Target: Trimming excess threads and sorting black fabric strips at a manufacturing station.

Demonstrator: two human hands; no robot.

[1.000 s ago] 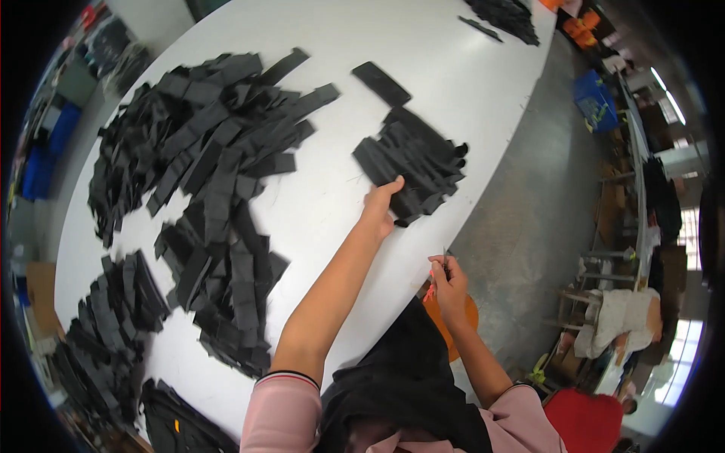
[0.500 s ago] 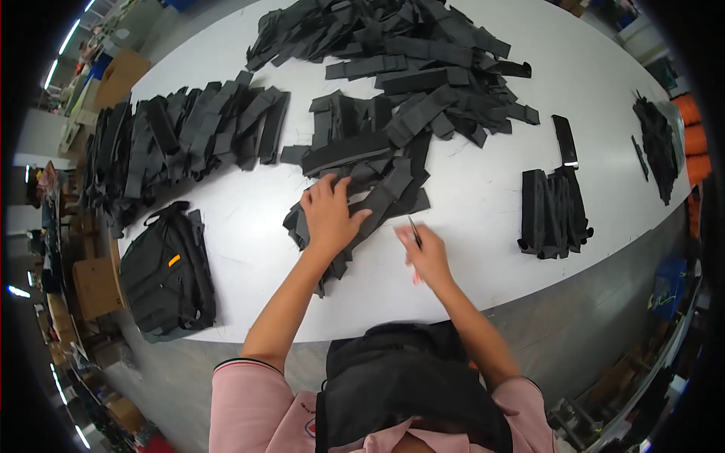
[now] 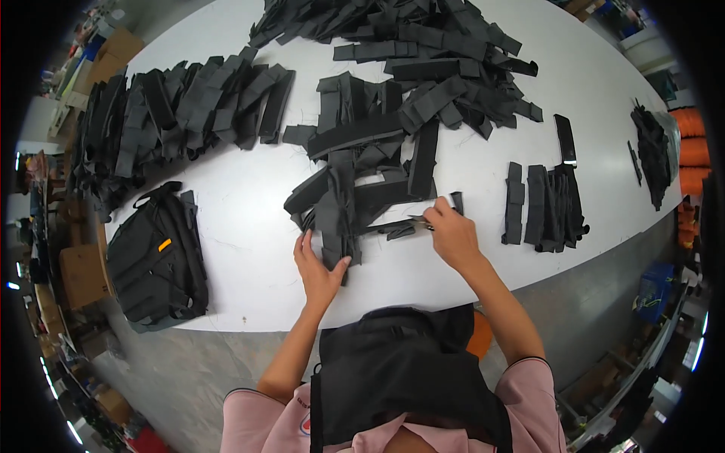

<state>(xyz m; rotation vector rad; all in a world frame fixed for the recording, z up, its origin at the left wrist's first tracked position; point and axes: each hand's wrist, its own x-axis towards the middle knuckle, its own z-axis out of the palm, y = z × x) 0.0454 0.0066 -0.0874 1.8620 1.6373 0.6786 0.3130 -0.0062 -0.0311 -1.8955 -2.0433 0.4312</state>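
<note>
My left hand (image 3: pixel 319 273) grips the near end of some dark grey fabric strips (image 3: pixel 336 208), its thumb on one side and fingers on the other. These strips lie crossed over others in a loose heap on the white table. Closed around small metal scissors (image 3: pixel 417 220) is my right hand (image 3: pixel 455 235), to the right of the heap. The tips of the scissors point left, over a narrow black strip (image 3: pixel 393 228) that extends from the heap. How the fingers sit in the handles is partly hidden.
A large strip pile (image 3: pixel 445 38) covers the table's far side, and a long row of strips (image 3: pixel 181 109) its left. A black backpack (image 3: pixel 158 257) stands at the left edge. Rightward lie a smaller strip bundle (image 3: pixel 555 208), a black phone-like object (image 3: pixel 565 140) and dark pieces (image 3: pixel 651 155).
My left hand has come nearer to me and now grips strips that lie rearranged. My right hand has moved right with the scissors. One strip now lies apart, left of the right bundle.
</note>
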